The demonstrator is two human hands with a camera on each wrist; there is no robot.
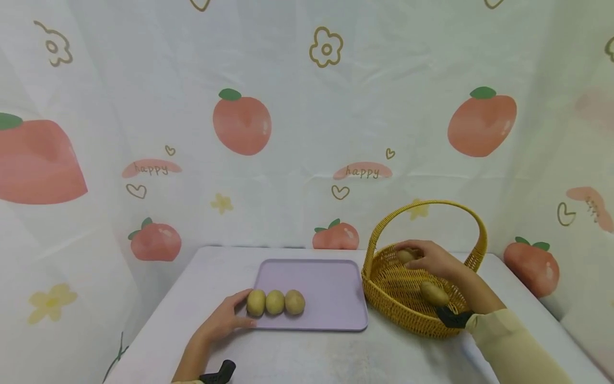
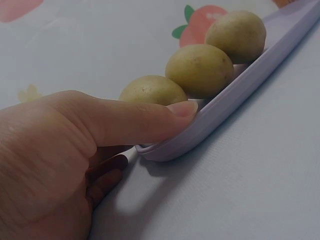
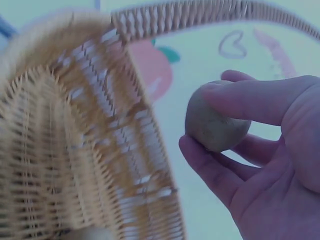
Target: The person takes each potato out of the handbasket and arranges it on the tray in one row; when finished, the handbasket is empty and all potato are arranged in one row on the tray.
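Three potatoes stand in a row along the front left of a lilac tray (image 1: 331,321). My left hand (image 1: 223,320) is at the tray's left corner, thumb and forefinger on either side of the leftmost potato (image 1: 256,302); the middle potato (image 2: 199,71) and the right one (image 2: 236,36) sit just beyond. Over the wicker basket (image 1: 400,314), my right hand (image 1: 434,260) grips a potato (image 3: 212,120) between thumb and fingers. Another potato (image 1: 434,294) shows in the basket, below the right wrist.
The basket's tall arched handle (image 1: 431,202) rises behind the right hand. A white cloth covers the table (image 1: 307,357). Behind it hangs a pale curtain (image 1: 288,213) printed with fruit, and a thin dark cord (image 1: 115,357) hangs at the left edge.
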